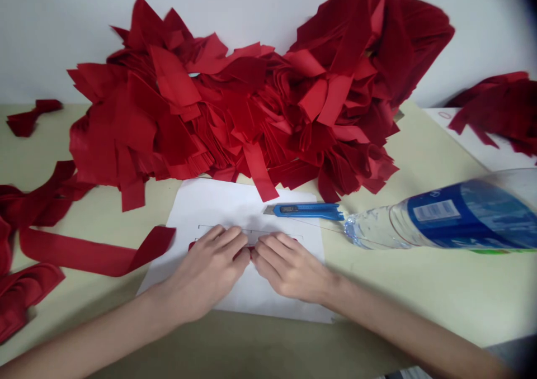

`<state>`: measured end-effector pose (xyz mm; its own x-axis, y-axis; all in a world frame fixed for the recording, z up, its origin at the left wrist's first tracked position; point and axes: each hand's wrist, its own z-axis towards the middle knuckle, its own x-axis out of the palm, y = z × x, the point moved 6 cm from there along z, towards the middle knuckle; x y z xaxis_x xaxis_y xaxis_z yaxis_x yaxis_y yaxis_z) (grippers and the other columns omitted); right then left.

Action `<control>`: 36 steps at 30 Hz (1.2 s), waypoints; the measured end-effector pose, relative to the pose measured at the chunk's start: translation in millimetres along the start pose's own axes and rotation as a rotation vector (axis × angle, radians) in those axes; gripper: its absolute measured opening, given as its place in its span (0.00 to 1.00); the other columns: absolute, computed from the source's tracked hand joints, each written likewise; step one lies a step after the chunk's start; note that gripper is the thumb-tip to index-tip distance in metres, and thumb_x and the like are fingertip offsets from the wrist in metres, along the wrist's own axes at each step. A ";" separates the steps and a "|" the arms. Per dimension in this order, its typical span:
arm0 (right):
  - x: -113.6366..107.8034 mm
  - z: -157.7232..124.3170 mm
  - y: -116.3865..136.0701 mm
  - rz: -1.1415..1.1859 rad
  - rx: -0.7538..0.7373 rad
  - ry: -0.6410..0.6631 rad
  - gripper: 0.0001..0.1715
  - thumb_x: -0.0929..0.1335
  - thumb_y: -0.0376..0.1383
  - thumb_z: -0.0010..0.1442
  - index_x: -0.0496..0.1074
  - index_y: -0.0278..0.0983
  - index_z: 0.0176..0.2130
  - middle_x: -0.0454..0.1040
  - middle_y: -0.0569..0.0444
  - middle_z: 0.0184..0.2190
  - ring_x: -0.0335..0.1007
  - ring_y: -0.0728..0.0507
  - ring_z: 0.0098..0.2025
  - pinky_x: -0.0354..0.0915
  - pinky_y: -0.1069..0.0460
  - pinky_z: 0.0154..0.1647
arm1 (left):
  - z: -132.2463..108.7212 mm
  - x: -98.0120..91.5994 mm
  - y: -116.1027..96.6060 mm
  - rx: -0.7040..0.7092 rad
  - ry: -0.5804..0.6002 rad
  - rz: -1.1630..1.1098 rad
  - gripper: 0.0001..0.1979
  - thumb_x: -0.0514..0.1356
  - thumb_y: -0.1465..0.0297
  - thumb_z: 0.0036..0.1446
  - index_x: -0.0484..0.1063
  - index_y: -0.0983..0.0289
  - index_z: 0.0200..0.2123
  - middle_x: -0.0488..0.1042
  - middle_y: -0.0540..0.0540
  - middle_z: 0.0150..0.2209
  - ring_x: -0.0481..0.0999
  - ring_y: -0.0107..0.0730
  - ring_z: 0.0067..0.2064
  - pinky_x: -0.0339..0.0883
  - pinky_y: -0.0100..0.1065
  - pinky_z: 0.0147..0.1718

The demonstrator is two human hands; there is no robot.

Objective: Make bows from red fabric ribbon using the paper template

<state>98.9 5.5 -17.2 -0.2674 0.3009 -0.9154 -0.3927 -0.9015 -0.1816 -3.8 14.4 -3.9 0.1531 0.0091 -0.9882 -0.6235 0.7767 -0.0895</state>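
While pressing fingertips (239, 253) onto one red fabric strip (247, 251): left hand (205, 273), right hand (289, 270), angled inward; one paper sheet (188, 211), one utility knife (308, 211), one water bottle (444, 217).

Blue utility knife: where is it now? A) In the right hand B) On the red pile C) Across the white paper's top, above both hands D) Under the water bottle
C: the blue utility knife lies across the top of the white paper, clear of the left hand and right hand.

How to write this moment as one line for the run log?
left hand: on red strip | right hand: on red strip | under: white paper | beyond: blue utility knife
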 end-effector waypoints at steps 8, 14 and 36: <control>-3.2 6.5 -10.0 0.019 0.062 0.047 0.10 0.62 0.30 0.62 0.70 0.31 0.31 0.70 0.50 0.26 0.64 0.43 0.31 0.60 0.47 0.34 | 5.4 -8.1 1.6 0.005 -0.031 -0.069 0.13 0.52 0.79 0.59 0.69 0.65 0.24 0.67 0.53 0.25 0.64 0.36 0.31 0.60 0.37 0.30; -12.8 15.0 -33.0 0.688 0.295 0.329 0.06 0.64 0.32 0.62 0.70 0.35 0.36 0.71 0.56 0.28 0.67 0.49 0.31 0.63 0.54 0.33 | 17.0 -21.2 18.9 -0.081 0.129 -0.563 0.10 0.59 0.72 0.58 0.72 0.63 0.24 0.69 0.47 0.24 0.67 0.28 0.29 0.62 0.31 0.32; -5.2 5.7 -10.2 0.095 0.004 0.099 0.13 0.59 0.26 0.64 0.65 0.35 0.29 0.66 0.55 0.25 0.61 0.46 0.30 0.58 0.50 0.32 | -8.4 5.4 -21.4 0.255 -0.167 0.334 0.09 0.52 0.81 0.57 0.68 0.66 0.28 0.69 0.54 0.27 0.67 0.36 0.32 0.59 0.38 0.33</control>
<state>99.3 14.8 -8.5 -0.2151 0.1820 -0.9595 -0.3737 -0.9230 -0.0913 4.0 -7.4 -8.3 0.1103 0.3709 -0.9221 -0.4541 0.8441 0.2852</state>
